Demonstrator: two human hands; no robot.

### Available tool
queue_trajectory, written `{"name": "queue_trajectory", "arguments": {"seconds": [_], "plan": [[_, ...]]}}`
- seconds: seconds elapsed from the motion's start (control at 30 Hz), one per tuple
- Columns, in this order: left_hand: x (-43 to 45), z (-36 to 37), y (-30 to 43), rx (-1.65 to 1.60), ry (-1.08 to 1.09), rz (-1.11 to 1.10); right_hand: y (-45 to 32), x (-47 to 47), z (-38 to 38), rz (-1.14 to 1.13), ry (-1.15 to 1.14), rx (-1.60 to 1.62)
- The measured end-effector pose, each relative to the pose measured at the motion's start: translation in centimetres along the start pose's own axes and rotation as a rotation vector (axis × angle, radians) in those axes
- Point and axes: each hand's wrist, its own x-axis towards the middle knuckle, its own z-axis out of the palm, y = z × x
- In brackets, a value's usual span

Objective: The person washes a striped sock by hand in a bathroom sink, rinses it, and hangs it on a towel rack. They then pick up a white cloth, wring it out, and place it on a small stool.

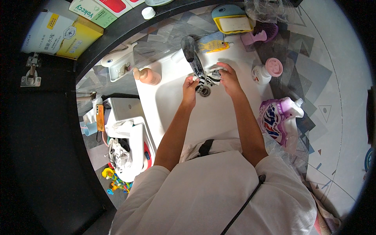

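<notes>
A small black-and-white striped cloth (213, 78) is stretched between my two hands, over the white sink basin (211, 117). My left hand (190, 89) pinches its left end between thumb and fingers. At the other end, my right hand (230, 78) grips the bunched fabric, with the index finger raised. The black faucet (196, 60) reaches out from the back of the basin, and its tip overlaps the cloth's left part. Just below the cloth lies the round metal drain (204, 91). Whether water is running cannot be made out.
Left of the basin stand a peach pump bottle (148, 76) and a white soap dish (121, 67). A yellow-rimmed dish holds soap (233, 24) behind. To the right are a pink-capped bottle (265, 72) and a purple detergent pouch (276, 120). A dark cabinet frame (123, 32) curves above.
</notes>
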Motion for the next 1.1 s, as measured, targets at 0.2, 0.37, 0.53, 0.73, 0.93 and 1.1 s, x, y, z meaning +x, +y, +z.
{"name": "queue_trajectory", "arguments": {"seconds": [0.2,0.37,0.53,0.73,0.93,1.1], "plan": [[-2.0,3.0,3.1,-0.267,-0.082,-0.199,-2.5,-1.1,1.8,0.132,-0.278,0.194],[-0.6,-0.2,-0.1,-0.259,-0.263,-0.201,-0.8,-1.1,1.7,0.130,-0.246,0.183],[-2.0,1.8,1.9,-0.125,-0.161,-0.178,-0.2,-0.3,0.1,-0.018,-0.062,-0.212],[-1.5,1.0,1.9,-0.104,-0.134,-0.089,-3.0,-1.4,0.3,0.056,0.015,-0.420],[-1.4,0.5,1.5,-0.090,-0.033,-0.060,-5.4,-2.5,1.0,0.001,-0.262,-0.094],[-1.1,0.2,1.1,-0.068,-0.032,-0.086,-3.2,-1.3,0.9,-0.358,-0.103,-0.800]]}}
